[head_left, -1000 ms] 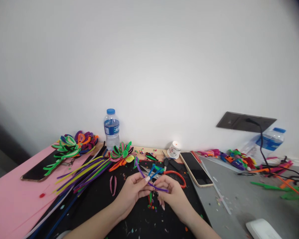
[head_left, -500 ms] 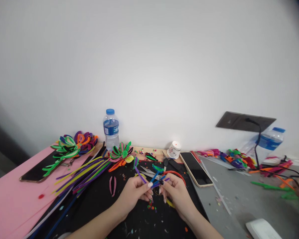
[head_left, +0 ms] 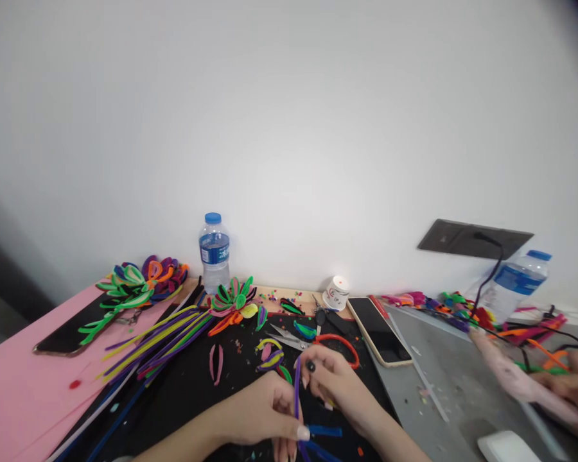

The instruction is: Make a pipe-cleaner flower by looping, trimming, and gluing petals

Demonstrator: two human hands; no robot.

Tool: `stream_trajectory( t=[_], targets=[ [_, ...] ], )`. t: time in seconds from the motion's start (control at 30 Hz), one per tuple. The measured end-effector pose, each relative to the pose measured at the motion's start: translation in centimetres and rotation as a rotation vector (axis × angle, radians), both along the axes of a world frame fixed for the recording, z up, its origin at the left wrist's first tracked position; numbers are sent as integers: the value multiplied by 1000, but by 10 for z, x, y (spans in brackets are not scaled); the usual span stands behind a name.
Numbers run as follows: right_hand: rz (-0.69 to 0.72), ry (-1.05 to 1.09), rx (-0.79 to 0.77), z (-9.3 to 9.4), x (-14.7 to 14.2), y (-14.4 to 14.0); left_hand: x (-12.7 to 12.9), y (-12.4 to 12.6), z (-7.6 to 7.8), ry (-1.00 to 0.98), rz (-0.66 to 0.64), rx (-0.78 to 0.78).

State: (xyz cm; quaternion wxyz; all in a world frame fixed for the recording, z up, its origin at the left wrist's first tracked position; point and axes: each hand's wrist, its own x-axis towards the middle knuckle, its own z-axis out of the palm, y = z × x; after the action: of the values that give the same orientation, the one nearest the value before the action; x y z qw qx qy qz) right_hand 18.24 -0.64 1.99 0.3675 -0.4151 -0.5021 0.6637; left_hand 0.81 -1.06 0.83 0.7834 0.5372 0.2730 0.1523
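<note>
My left hand (head_left: 264, 410) is low over the black mat (head_left: 183, 391), its thumb and fingers closed on a purple pipe cleaner (head_left: 297, 394). The strip runs upright between my hands. My right hand (head_left: 334, 382) pinches near its upper end. Blue pipe cleaner pieces (head_left: 325, 432) show beside my left thumb; whether they are held or lie on the mat I cannot tell. Beyond my hands are scissors (head_left: 289, 338) with red handles, a blue-green looped petal (head_left: 305, 330) and a few multicoloured loops (head_left: 271, 357). A pink loop (head_left: 216, 364) is to the left.
Pipe cleaner flowers (head_left: 234, 298) and a bundle of strips (head_left: 161, 337) lie left, near a water bottle (head_left: 215, 253). A paper cup (head_left: 336, 293) and phone (head_left: 381, 332) are right. Another person's hand (head_left: 510, 378) reaches over the grey table (head_left: 443, 372) at far right.
My left hand has moved down and nearer, and the purple strip is now upright between my hands. Blue pieces are lower. The other person's hand has reached further in from the right.
</note>
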Motion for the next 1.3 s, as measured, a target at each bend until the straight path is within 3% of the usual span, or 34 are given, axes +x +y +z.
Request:
stream_trajectory(
  t=[0.13,0.2,0.4,0.7,0.83,1.0,1.3],
  targets=[
    [48,-4,-22,-4,-4,-5,1,-4,-1,54,-74,23],
    [-2,-19,-11,-5,-2,-3,2,-2,-3,50,-4,36],
    [-271,-149,145,-2,10,10,4,10,-8,20,374,87],
    [-339,-336,452,1,12,8,1,17,-11,6,512,195],
    [-340,-374,503,-1,14,7,0,18,-10,-6,544,240],
    [-327,-347,482,0,13,7,0,17,-7,-25,583,209],
    [-290,-146,268,-8,13,12,-2,17,-7,-57,649,112]
  ],
)
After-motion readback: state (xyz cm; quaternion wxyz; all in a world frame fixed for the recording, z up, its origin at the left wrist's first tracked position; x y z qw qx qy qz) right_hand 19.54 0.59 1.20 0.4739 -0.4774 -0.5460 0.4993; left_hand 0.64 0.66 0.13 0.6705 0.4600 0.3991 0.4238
